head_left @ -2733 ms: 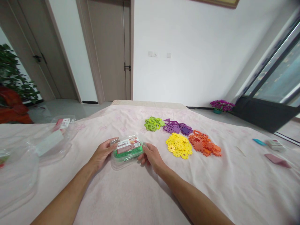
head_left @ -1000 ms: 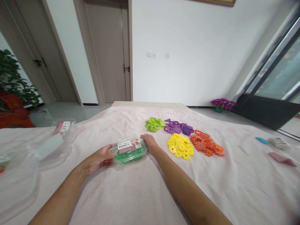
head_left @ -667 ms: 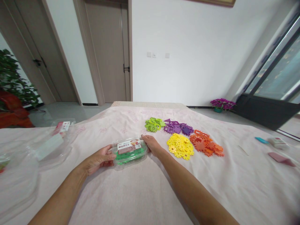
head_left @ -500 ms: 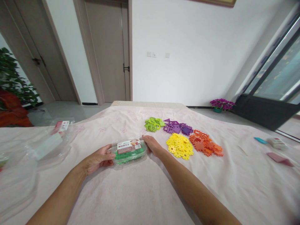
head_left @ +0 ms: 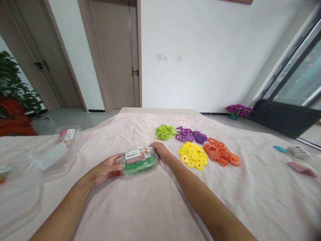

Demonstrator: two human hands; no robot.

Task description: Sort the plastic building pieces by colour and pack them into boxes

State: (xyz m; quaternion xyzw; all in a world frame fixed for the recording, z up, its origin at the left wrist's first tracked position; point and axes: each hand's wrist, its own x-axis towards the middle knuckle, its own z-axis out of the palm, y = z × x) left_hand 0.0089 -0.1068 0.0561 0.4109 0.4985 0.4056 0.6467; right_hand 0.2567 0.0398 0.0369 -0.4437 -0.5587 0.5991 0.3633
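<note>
Between my hands is a clear plastic container (head_left: 139, 162) with a printed label on its lid and green pieces inside. My left hand (head_left: 107, 169) grips its left end, thumb along the near side. Around the far right corner curls my right hand (head_left: 161, 152), its fingers partly hidden. To the right lie loose piles of flat toothed plastic pieces: a lime-green pile (head_left: 164, 132), a purple pile (head_left: 189, 134), a yellow pile (head_left: 193, 156) and an orange pile (head_left: 220, 153).
Several clear plastic containers (head_left: 22, 197) lie at the left on the pink tablecloth (head_left: 150, 211), one with a red label. Toward the right edge are a blue object (head_left: 280, 149), a whitish block (head_left: 298, 152) and a folded pink cloth (head_left: 301, 169).
The container's lid label has tilted slightly away and shifted a little up. Both hands stay on the container, with the right hand a touch farther forward.
</note>
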